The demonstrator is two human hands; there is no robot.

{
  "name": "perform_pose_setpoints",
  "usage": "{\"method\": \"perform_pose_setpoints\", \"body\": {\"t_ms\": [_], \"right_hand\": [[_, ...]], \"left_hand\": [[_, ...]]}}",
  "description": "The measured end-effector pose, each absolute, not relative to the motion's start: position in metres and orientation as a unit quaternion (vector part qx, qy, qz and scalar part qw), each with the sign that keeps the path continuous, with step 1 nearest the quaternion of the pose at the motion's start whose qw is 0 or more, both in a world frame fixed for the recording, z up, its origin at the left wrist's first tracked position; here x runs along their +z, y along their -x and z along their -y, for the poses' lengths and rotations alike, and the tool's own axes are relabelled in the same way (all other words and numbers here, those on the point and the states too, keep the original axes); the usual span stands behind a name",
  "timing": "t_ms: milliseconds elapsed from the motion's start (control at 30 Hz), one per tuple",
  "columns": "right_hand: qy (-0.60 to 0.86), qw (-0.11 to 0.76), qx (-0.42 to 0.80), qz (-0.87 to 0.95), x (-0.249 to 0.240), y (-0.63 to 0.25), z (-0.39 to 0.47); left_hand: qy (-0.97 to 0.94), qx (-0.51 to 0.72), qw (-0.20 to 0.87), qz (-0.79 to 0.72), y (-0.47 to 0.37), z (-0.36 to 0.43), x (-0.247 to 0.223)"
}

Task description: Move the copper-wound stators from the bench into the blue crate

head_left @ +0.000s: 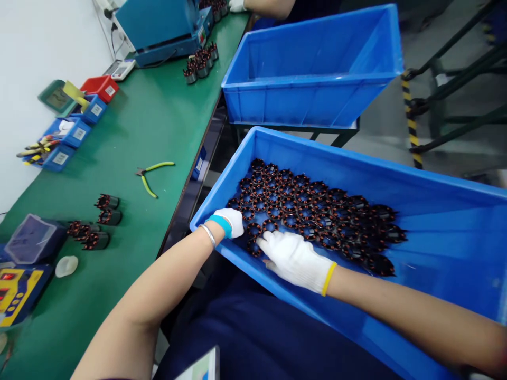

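Observation:
My left hand (pixel 233 221), in a white glove with a teal cuff, is at the near left corner of a blue bin (pixel 435 232); its fingers are bent down and mostly hidden. Beside it, my right hand (pixel 295 258), in a white glove with a yellow cuff, reaches into the bin. Its fingertips touch a round black part (pixel 254 247) with copper windings at the near edge of the group, and the fingers look bent around it. Rows of similar ring-shaped parts (pixel 307 214) stand close together on the bin's floor.
On the green table (pixel 130 132) lie green-handled cutters (pixel 146 171), with several wound parts (pixel 95 232) nearer. Small blue boxes (pixel 75 132) and a red box (pixel 100 87) line the wall. Another blue bin (pixel 293 100) stands beyond. A co-worker's gloved hand (pixel 237 5) shows at the top.

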State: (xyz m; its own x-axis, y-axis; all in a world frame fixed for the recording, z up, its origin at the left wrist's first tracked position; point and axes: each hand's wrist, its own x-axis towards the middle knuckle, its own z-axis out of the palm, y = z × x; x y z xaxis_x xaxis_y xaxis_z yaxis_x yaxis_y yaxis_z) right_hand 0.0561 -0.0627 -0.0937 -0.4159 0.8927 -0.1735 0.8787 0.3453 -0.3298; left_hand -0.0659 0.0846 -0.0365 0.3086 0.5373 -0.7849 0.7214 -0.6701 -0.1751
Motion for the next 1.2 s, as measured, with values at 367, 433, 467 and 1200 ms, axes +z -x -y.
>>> {"method": "perform_pose_setpoints", "body": {"t_ms": [367,433,467,1200], "right_hand": [[0.608,-0.132,0.12,0.774,-0.099,-0.046,0.039],[0.607,-0.124,0.125,0.775,-0.1,-0.052,0.034],[0.606,-0.114,0.132,0.776,-0.1,-0.055,0.032],[0.596,-0.061,0.133,0.789,-0.097,-0.058,0.094]], "left_hand": [[-0.833,-0.333,0.148,-0.417,0.066,-0.08,-0.011],[-0.864,-0.237,0.156,-0.417,0.072,-0.07,0.008],[-0.882,-0.15,0.172,-0.413,0.078,-0.063,0.017],[-0.59,0.38,0.243,-0.67,0.27,0.083,0.009]]}}
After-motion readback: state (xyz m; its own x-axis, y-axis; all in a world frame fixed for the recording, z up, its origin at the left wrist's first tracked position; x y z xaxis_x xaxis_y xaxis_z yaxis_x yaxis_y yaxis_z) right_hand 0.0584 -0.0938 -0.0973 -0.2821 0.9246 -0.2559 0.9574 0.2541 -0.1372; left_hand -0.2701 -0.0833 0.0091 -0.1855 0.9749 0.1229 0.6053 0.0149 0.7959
